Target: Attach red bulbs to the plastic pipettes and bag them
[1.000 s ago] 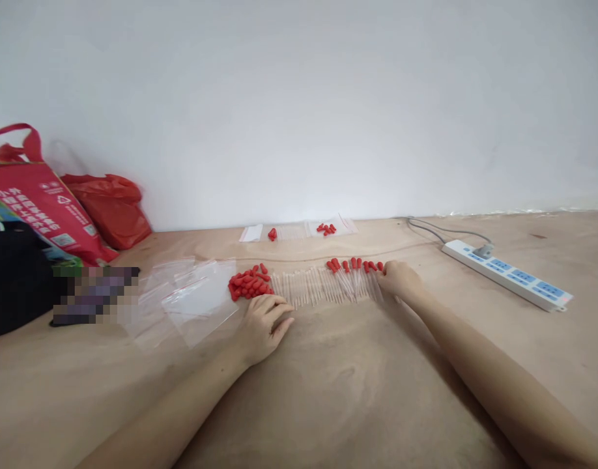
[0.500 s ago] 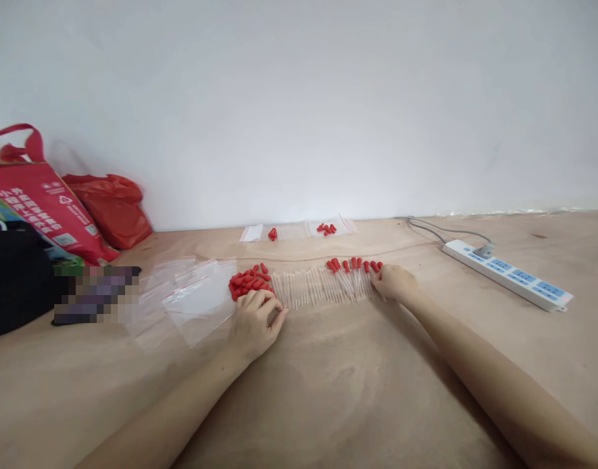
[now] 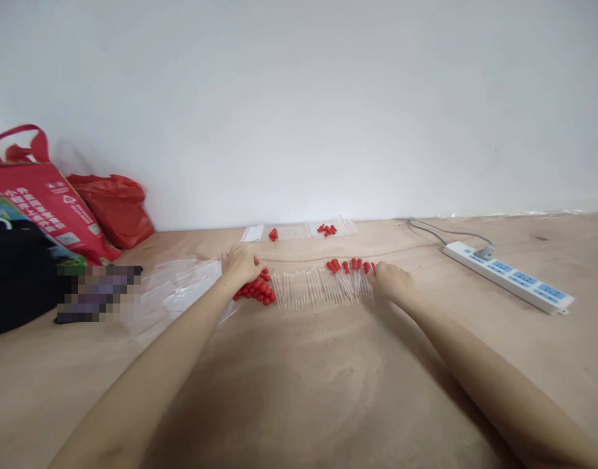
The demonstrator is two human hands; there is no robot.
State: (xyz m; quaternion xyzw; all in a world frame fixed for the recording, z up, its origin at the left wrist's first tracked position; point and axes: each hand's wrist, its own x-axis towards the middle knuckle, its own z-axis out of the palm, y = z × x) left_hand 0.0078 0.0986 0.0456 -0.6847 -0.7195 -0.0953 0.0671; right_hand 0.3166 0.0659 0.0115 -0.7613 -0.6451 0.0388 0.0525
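My left hand (image 3: 240,265) arches over the far left edge of a pile of red rubber bulbs (image 3: 260,291). Its thumb stands apart from the fingers, which are partly hidden. To the right of the pile, thin clear dropper tubes (image 3: 296,290) lie side by side in a row. At the row's right end, several droppers with red bulbs (image 3: 356,264) fitted on top lie slightly askew. My right hand (image 3: 391,281) rests against the outermost of these; its fingertips are hidden, so I cannot tell whether they grip one.
Clear zip bags (image 3: 174,277) lie left of the pile. Near the wall is another bag (image 3: 345,225) with red bulbs and tubes. A white power strip (image 3: 509,276) with a grey cable lies right; a red shopping bag (image 3: 49,208) and red plastic bag (image 3: 111,208) stand left.
My left hand has moved from the near side of the bulb pile to its far left side, uncovering the front bulbs. My right hand has shifted slightly, staying at the row's right end.
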